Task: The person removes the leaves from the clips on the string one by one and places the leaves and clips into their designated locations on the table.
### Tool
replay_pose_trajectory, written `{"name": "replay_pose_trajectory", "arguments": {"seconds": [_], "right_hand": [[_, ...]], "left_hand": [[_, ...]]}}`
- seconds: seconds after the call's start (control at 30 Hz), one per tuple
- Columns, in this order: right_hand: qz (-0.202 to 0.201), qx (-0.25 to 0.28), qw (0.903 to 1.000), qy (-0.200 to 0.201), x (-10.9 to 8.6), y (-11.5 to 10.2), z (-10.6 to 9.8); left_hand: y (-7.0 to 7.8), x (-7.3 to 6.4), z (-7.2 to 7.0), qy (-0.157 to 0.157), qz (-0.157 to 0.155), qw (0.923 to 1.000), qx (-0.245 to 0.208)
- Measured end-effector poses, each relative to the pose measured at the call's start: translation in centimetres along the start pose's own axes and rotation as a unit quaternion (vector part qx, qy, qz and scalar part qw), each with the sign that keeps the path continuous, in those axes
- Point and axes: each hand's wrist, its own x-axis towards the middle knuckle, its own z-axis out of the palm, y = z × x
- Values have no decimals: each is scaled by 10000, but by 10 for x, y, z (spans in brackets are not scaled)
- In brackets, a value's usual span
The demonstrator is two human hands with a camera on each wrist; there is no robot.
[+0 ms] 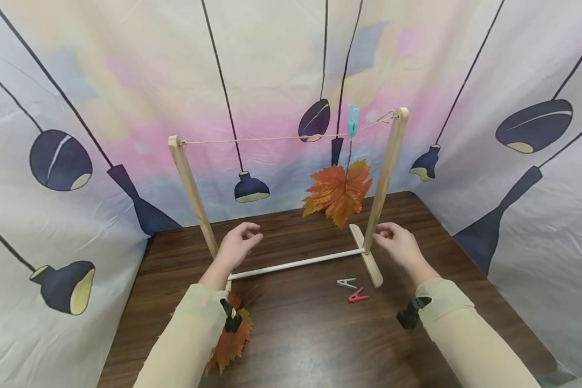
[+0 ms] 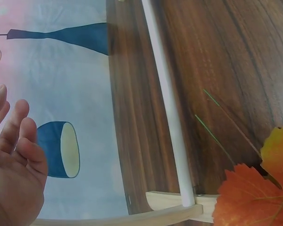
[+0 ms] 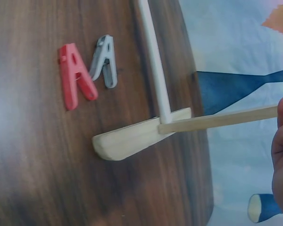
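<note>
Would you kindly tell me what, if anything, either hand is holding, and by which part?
Nothing is held: the left hand is empty, and the right hand , also empty, is beside a wooden post; whether it touches it is unclear.

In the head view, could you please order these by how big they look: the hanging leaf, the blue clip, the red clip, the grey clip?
1. Hanging leaf, clearly largest.
2. Blue clip.
3. Red clip and grey clip: too alike to rank.
</note>
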Motion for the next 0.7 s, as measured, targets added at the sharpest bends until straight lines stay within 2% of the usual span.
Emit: {"name": "replay_pose_trajectory", "arguments": {"seconds": [0.4,0.7], "right_hand": [[-265,-55,9995,155,13,-18,-9],[-463,-36,9983,359,23,-30,-22]], "left_hand": [[20,4,-7,49,177,9998,90],[29,10,-8,59,310,9994,144]]}}
